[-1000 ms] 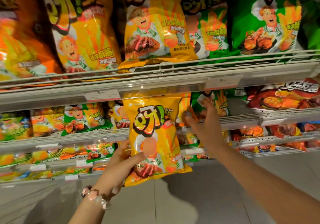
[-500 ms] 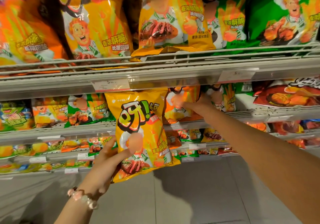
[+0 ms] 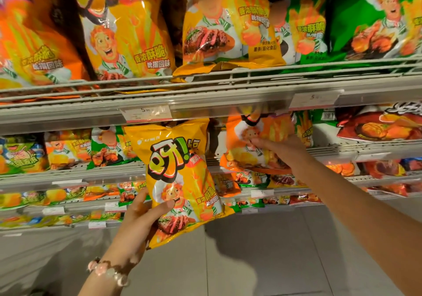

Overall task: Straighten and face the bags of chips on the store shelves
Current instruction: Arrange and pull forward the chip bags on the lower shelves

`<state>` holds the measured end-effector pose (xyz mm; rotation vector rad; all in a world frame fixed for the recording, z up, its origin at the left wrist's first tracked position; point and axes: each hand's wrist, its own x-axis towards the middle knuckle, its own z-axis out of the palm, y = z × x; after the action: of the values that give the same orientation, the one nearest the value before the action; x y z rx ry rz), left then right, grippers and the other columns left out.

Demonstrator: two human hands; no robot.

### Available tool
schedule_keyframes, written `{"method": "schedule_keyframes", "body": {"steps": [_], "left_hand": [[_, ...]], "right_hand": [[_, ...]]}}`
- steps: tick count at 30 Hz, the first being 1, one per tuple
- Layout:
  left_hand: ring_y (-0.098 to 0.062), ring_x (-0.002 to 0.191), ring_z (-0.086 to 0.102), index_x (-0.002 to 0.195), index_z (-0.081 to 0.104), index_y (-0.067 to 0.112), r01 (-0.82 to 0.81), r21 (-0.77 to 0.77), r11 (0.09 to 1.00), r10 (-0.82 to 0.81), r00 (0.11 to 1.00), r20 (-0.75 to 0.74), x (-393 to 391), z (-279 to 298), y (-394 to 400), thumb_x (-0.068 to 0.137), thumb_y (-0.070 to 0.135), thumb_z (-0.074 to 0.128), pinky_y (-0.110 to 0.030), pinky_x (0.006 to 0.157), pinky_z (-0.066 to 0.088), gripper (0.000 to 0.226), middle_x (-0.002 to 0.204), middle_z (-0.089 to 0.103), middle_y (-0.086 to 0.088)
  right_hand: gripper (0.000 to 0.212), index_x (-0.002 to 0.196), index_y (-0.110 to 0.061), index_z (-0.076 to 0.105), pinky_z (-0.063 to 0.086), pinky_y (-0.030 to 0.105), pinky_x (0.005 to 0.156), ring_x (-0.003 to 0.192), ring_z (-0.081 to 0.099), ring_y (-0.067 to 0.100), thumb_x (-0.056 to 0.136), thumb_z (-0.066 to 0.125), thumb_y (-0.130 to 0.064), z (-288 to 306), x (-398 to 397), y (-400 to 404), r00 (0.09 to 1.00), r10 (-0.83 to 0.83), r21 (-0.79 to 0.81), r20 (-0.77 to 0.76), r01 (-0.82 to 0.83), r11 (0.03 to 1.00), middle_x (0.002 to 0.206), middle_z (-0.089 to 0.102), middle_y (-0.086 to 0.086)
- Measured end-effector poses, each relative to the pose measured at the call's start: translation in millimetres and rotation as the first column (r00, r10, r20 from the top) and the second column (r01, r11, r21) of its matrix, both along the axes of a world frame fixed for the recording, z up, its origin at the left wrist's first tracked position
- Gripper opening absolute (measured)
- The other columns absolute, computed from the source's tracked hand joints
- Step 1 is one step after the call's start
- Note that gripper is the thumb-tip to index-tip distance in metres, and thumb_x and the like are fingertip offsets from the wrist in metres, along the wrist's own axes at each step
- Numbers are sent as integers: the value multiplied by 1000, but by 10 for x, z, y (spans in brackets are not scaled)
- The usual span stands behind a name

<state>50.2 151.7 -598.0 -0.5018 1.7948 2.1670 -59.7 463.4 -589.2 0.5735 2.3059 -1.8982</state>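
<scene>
Now | step: facing the second shelf | your left hand (image 3: 139,218) grips a yellow chip bag (image 3: 182,181) off the shelf | your right hand (image 3: 279,150) grasps an orange bag (image 3: 258,140) on the shelf (image 3: 365,150) | next: likely stand the orange bag upright, then slot the yellow one beside it.

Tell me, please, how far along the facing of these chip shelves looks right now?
Partway. Done: the top-shelf bags mostly stand label-out, though one yellow bag leans over the rail. In hand: the left hand holds a yellow bag off the shelf, and the right hand grips an orange bag on the second shelf. Left: returning the yellow bag; the lower shelves are too blurred to judge.
</scene>
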Motion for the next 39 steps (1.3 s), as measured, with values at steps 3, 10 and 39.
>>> {"method": "schedule_keyframes", "body": {"steps": [3, 10, 39], "left_hand": [[-13, 86, 72, 114, 60, 22, -3, 1, 1000, 3, 1000, -16, -52, -2, 60, 75, 5, 68, -17, 57, 53, 43, 101, 74, -3], [-25, 112, 63, 122, 62, 21, 130, -28, 991, -131, 990, -43, -347, -3, 504, 67, 18, 83, -40, 97, 47, 58, 120, 67, -7], [-22, 62, 39, 104, 60, -4, -109, -583, 805, -63, 962, -266, -1528, -205, 1558, 93, 13, 59, -32, 61, 33, 20, 64, 45, -8]], "right_hand": [[40, 91, -33, 61, 44, 18, 60, 77, 62, -1, 59, 85, -31, -8, 231, 166, 999, -10, -59, -43, 7, 998, 83, 69, -17], [39, 90, -35, 62, 47, 20, 65, 75, 63, -5, 60, 85, -26, -122, 537, 494, 998, 26, 31, -65, -24, 999, 76, 69, -22], [47, 92, -33, 58, 45, 6, 49, 67, 63, -12, 50, 80, -37, -195, 663, 702, 992, 56, -21, -113, -59, 998, 71, 68, -28]]}}
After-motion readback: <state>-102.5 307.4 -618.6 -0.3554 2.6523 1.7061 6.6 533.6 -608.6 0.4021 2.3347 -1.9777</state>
